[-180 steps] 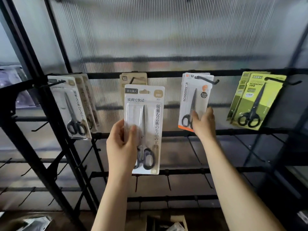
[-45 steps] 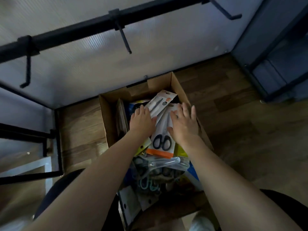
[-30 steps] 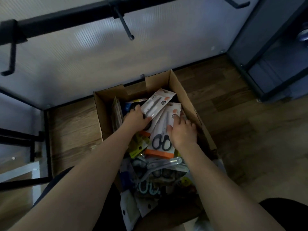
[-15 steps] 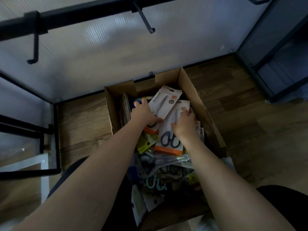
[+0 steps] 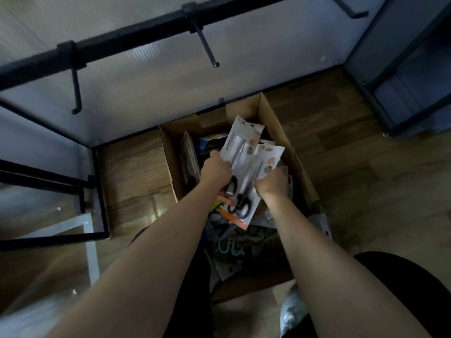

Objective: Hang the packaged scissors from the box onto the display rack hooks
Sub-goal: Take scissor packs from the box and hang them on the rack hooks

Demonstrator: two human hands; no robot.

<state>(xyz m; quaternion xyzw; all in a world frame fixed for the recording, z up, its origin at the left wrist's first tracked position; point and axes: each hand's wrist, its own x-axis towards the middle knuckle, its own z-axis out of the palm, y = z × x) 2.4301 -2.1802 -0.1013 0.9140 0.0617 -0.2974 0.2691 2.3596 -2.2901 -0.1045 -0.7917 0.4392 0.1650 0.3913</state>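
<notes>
An open cardboard box (image 5: 280, 132) sits on the wooden floor (image 5: 353, 167), its far end against the foot of the black display rack (image 5: 122, 40). Both hands reach into it from the near side. The left hand (image 5: 214, 170) grips the left edge of a white scissors pack (image 5: 240, 145) printed SCISSORS, fingers curled round the card, lifting it tilted above the heap. The right hand (image 5: 271, 182) curls round the right edge of a second scissors pack (image 5: 256, 181) with an orange bottom strip, which lies just beside and partly under the first. Other packaged goods (image 5: 234, 242) crowd the near half of the box. Two bare hooks (image 5: 207, 48) jut from the rack's rail above.
</notes>
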